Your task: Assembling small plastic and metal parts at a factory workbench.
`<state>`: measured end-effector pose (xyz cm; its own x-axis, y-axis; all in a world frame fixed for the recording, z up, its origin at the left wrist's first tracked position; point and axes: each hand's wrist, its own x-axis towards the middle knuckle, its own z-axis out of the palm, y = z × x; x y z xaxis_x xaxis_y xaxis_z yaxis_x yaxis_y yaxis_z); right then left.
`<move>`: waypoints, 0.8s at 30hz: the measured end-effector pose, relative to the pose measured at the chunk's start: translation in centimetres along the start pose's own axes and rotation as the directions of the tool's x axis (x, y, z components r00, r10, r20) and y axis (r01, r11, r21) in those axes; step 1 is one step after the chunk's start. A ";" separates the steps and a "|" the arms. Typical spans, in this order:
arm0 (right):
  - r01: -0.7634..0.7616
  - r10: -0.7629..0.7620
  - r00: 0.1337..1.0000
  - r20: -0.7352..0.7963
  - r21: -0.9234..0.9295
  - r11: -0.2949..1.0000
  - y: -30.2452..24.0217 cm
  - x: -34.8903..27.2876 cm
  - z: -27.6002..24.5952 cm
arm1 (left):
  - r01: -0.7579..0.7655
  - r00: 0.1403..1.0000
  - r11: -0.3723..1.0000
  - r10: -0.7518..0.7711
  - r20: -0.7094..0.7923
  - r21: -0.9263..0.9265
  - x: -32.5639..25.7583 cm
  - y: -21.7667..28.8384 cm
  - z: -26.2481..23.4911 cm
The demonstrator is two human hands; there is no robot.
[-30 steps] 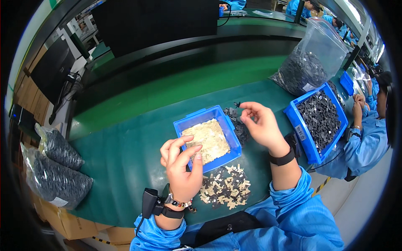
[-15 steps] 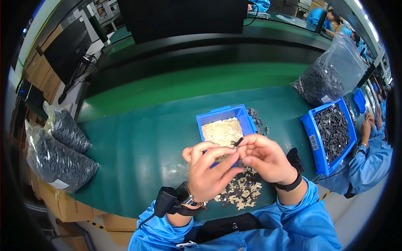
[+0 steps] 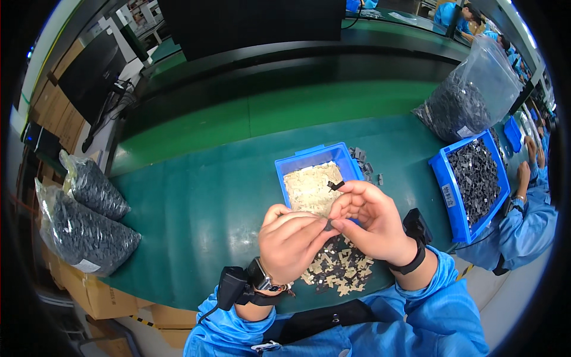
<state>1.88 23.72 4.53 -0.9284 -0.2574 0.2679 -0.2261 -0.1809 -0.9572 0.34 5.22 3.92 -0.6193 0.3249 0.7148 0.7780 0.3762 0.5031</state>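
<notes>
My left hand (image 3: 290, 245) and my right hand (image 3: 376, 223) meet over the near edge of a blue bin (image 3: 354, 168). A small dark grey piece (image 3: 328, 225) sits pinched between their fingertips, mostly covered. A small black plastic part (image 3: 336, 185) sticks out from the index fingertip of my right hand, above the bin. Flat cream-coloured pieces (image 3: 308, 183) fill the bin. Just below my hands, cream and black pieces (image 3: 342, 266) lie loose in a pile on the green table.
Dark grey pieces (image 3: 360, 159) lie beside the bin. On the right are a blue crate (image 3: 450, 199) of black parts and a clear bag (image 3: 455, 110) of dark parts. Two more filled bags (image 3: 89, 232) stand at left. A co-worker's sleeve (image 3: 526, 232) shows at far right.
My hands have drawn slightly lower, and my left fingers have curled in. The black part now stands apart from the left fingers, while the dark grey piece shows between both hands' fingertips.
</notes>
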 end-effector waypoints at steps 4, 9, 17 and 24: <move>-0.026 0.024 0.999 -0.047 -0.037 0.999 -0.1 0.0 -0.2 | -0.020 0.999 0.999 0.021 0.035 -0.032 0.2 -0.2 0.1; -0.072 0.067 0.988 -0.142 -0.025 0.997 -0.5 0.0 0.1 | -0.027 1.000 0.999 0.027 -0.004 -0.030 0.3 -0.6 0.3; -0.134 0.133 0.986 -0.106 -0.007 0.991 -0.8 0.0 -0.2 | 0.001 1.000 0.999 -0.001 -0.012 -0.053 0.2 -0.7 0.4; -0.195 0.196 0.978 -0.072 0.025 0.981 -1.2 0.2 -0.7 | 0.078 0.997 0.997 -0.078 0.000 -0.007 0.2 -0.6 0.3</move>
<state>1.78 24.57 5.69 -0.9736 -0.2186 0.0665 -0.0337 -0.1507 -0.9880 -0.26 5.29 3.60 -0.6781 0.2945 0.6734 0.7281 0.3941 0.5608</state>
